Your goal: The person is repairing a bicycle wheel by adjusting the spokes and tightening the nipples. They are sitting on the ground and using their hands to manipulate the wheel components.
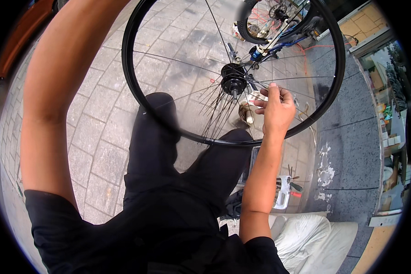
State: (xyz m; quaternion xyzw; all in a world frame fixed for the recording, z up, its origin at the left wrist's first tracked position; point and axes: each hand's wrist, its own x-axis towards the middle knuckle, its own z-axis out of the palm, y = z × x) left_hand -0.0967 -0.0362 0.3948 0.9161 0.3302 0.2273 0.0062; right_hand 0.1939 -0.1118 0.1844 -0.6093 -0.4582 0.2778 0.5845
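A black bicycle wheel rim [129,75] stands tilted over my knees, with a black hub [233,78] at its middle. Some thin spokes reach from the hub to the rim, while several others hang loose below it in a fan. Inside the rim's right side, my right hand [278,109] has its thumb and fingers closed on a thin spoke close to the hub. My left arm [50,91] stretches up past the wheel's left side, and its hand lies beyond the top edge, out of sight.
A bicycle [278,34] lies at the far right on the paving. White and red hand tools [283,192] lie right of my right forearm, near a pale cloth-covered seat [306,235]. A grey stone step [347,150] runs along the right. An orange vehicle [13,41] stands far left.
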